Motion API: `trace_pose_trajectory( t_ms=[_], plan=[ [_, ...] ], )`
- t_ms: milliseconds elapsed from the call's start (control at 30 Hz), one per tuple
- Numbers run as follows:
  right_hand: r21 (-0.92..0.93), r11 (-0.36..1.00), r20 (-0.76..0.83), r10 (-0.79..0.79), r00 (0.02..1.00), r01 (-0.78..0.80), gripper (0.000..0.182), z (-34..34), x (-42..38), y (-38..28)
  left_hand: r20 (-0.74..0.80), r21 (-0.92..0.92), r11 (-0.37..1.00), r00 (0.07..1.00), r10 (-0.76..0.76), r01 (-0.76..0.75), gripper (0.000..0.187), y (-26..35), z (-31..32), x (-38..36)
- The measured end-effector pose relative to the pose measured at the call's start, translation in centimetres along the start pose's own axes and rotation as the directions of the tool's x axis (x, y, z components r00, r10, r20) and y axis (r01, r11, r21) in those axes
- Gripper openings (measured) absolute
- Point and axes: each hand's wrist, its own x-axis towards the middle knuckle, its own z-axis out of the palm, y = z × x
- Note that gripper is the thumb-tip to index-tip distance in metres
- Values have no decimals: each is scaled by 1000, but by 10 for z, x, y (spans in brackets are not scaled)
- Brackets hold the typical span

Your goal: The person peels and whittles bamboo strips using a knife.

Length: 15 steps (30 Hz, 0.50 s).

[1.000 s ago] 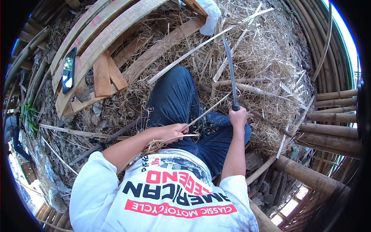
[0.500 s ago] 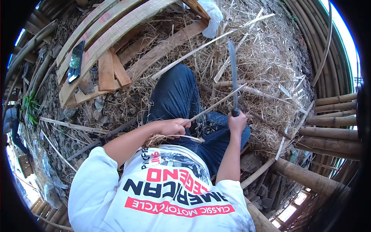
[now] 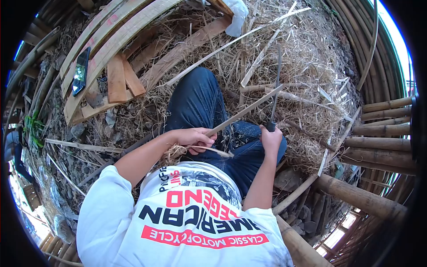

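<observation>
My left hand [image 3: 196, 140] is closed round the lower end of a bamboo strip [image 3: 245, 110], whose flat, pale brown face shows as it slants up to the right over my knee. A short curved strip [image 3: 215, 151] sticks out below those fingers, its far end pale. In my right hand [image 3: 271, 137] is a knife [image 3: 276, 84], gripped by its dark handle, the long blade seen nearly edge-on and pointing up. Near its far end the bamboo strip crosses the blade in this view. Frayed fibres [image 3: 173, 155] hang by my left wrist.
Shavings [image 3: 307, 58] cover the ground ahead. Curved planks [image 3: 111, 49] lie at the upper left with a phone [image 3: 81, 71] on them and short wood blocks [image 3: 117, 80] beside. Bamboo poles [image 3: 378, 142] line the right side. A person [image 3: 17, 151] shows at the far left edge.
The bamboo strip has rolled so its broad face shows, and my left fingers have shifted on it. The knife blade has turned edge-on, its tip swinging right.
</observation>
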Motion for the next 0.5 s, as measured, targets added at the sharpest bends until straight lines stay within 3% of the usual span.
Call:
trace_pose_trajectory(
  t_ms=[33,200,267,400,500],
  plan=[
    [107,990,90,80,993,-90,21,-1,-3,2,27,6,1000,999,26,-26,16,-1,0,-1],
    [233,962,107,120,987,-143,24,-4,-11,19,-49,52,999,999,-10,12,13,2,2,0],
    [389,888,137,208,969,-245,19,-13,-14,7,-7,-10,1000,1000,15,-15,13,2,1,0],
    [492,836,113,213,971,-241,20,-21,-23,4,-148,8,1000,989,-10,11,18,2,8,0],
    [439,885,87,128,988,-153,22,-19,-41,7,-132,-47,999,991,-30,24,19,2,6,1]
  ],
)
